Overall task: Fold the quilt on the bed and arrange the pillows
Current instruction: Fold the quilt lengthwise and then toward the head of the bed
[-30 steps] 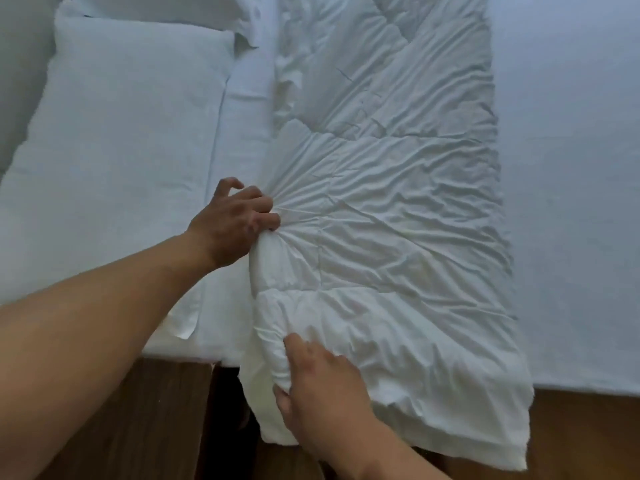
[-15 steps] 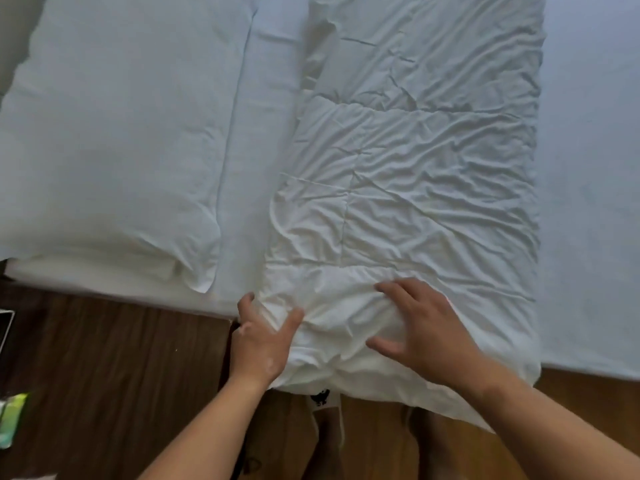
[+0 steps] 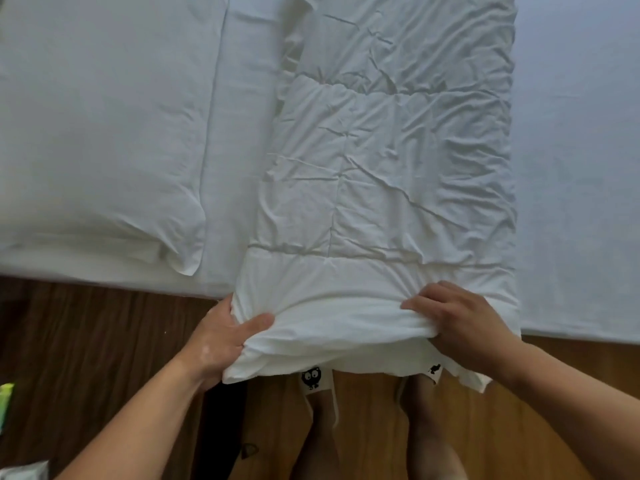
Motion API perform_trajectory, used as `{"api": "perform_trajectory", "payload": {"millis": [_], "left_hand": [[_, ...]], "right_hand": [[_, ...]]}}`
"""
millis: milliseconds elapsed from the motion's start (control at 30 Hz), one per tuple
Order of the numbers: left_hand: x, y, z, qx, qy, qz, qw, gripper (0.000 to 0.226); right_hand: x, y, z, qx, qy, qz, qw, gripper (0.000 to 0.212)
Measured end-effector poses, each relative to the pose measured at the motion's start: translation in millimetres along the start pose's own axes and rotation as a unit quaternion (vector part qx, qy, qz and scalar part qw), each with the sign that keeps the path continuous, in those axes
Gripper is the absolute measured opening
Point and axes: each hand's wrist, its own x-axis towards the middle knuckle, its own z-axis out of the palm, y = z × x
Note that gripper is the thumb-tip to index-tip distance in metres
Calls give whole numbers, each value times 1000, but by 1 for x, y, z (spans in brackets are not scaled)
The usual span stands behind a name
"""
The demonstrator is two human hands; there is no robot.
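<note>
I'm seeing the quilt (image 3: 388, 174) lying as a long folded strip down the bed (image 3: 581, 168), its near end overhanging the edge; crosswise folding is looking undone. Left hand (image 3: 221, 341) and right hand (image 3: 460, 320) are both pinching that end. Pillow (image 3: 100, 133) is sitting just beside, bare sheet opening rightward.
</note>
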Motion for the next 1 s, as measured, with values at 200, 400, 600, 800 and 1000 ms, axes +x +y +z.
{"api": "perform_trajectory", "payload": {"millis": [200, 400, 600, 800, 1000], "left_hand": [[-4, -28, 22, 126, 3, -9, 992, 58], [37, -32, 26, 256, 8, -99, 962, 86], [63, 95, 31, 253, 50, 1, 966, 71], [163, 210, 86, 290, 200, 65, 934, 90], [180, 191, 89, 319, 291, 136, 892, 64]], "right_hand": [[-52, -12, 8, 48, -31, 61, 996, 55], [-18, -10, 24, 56, -163, 77, 982, 51], [0, 66, -15, 37, 126, 256, 958, 80], [28, 83, 26, 93, 61, 332, 937, 118], [15, 80, 64, 83, 72, 345, 932, 114]]}}
